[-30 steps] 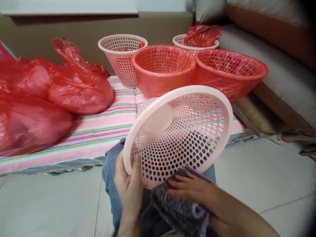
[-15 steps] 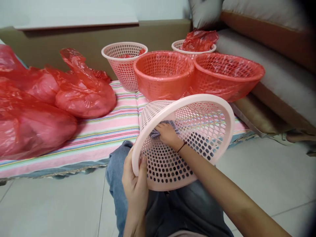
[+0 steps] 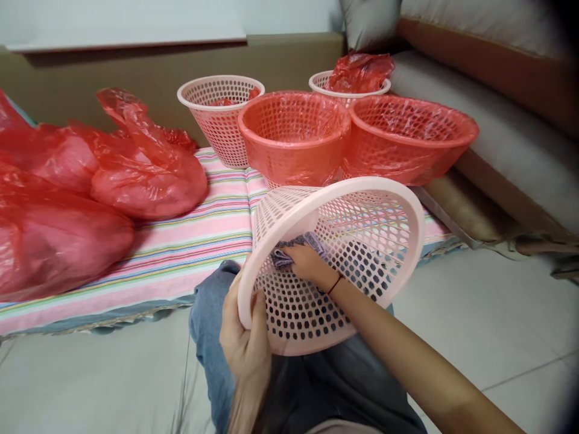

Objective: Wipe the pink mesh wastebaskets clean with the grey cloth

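The grey cloth (image 3: 296, 248) lies mostly hidden under the right hand (image 3: 308, 265) inside the basket (image 3: 344, 271).

A home: tiled floor (image 3: 474, 325), cushioned sofa (image 3: 506, 138), striped floor mat (image 3: 181, 247)

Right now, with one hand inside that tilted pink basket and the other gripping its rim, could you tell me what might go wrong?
The left hand pinches only one edge of the pink basket, so pressure from the right hand with the cloth could twist it loose. The cloth might also snag in the basket's holes. The far rim sits close to the lined red baskets, so a swing could knock them.
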### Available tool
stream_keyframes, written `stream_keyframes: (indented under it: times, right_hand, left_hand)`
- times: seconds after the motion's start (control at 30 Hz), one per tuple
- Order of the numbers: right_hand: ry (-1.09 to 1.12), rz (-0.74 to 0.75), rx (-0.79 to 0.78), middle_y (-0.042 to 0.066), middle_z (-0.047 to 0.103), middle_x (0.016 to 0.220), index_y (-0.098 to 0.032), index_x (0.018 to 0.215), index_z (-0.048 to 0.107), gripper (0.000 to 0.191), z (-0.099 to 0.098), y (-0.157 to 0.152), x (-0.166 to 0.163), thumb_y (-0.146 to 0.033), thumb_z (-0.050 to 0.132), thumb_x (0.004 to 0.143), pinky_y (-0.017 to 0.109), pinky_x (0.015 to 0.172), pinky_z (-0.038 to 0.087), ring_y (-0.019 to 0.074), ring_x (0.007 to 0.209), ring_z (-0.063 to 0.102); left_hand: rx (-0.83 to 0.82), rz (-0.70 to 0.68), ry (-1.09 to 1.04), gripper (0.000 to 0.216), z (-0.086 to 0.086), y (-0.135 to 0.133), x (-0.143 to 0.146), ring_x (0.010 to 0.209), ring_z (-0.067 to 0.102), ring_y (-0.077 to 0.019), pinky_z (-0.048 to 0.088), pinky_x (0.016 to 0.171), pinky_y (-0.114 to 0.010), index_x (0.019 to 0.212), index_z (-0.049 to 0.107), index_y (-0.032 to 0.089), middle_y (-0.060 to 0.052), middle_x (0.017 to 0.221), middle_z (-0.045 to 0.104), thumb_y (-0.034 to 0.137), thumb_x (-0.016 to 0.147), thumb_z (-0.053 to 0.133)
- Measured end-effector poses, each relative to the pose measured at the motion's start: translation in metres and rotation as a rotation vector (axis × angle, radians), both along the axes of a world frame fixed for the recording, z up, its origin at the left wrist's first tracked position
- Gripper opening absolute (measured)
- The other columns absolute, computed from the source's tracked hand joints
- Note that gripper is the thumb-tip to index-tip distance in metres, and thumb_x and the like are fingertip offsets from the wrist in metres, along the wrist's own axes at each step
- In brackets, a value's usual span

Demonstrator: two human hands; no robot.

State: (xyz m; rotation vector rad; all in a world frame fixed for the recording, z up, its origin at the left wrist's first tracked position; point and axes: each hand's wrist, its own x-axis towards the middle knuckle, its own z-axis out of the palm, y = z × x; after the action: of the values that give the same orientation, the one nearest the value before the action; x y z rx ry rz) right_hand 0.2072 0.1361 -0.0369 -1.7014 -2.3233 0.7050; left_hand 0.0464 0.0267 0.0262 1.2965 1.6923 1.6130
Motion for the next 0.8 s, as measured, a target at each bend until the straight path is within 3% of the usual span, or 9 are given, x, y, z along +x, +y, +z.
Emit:
stream_keyframes:
  times: [0.17,0.37,0.57,0.8]
  right_hand:
    - [0.034,0.03,-0.036,0.009,0.06,0.147,-0.019,0.143,0.057,0.064,0.016,-0.039,0.004,0.0,0.042,0.084,0.047,0.118,0.031,0.026,0.135,0.053]
    - [0.118,0.059,-0.139,0.007,0.055,0.153,-0.019,0.147,0.055,0.08,0.038,-0.097,0.014,0.002,0.043,0.071,0.056,0.123,0.025,0.029,0.144,0.045]
    - [0.202,0.047,-0.24,0.003,0.048,0.158,-0.024,0.147,0.055,0.077,0.054,-0.139,0.017,-0.003,0.043,0.074,0.061,0.126,0.018,0.0294,0.15,0.037]
    - [0.31,0.096,-0.304,-0.002,0.044,0.16,-0.031,0.15,0.051,0.084,0.07,-0.165,0.017,-0.004,0.042,0.071,0.059,0.129,0.014,0.0249,0.154,0.031]
  left_hand:
    - [-0.002,0.045,-0.005,0.031,-0.004,0.001,-0.003,0.095,0.068,-0.0205,0.053,0.087,-0.03,0.112,0.072,0.027,0.0,0.103,0.073,0.04,0.085,0.074]
    - [-0.002,0.037,0.021,0.026,-0.001,0.002,-0.007,0.094,0.067,-0.0191,0.053,0.085,-0.03,0.108,0.073,0.025,0.0,0.102,0.072,0.037,0.086,0.072]
    - [0.071,0.08,0.057,0.024,0.001,0.003,-0.006,0.091,0.067,-0.0191,0.054,0.085,-0.03,0.106,0.076,0.025,0.001,0.098,0.072,0.035,0.084,0.074]
    - [0.053,0.054,0.011,0.027,0.012,0.004,-0.006,0.104,0.068,-0.0228,0.053,0.098,-0.035,0.111,0.076,0.027,0.0,0.101,0.074,0.032,0.085,0.074]
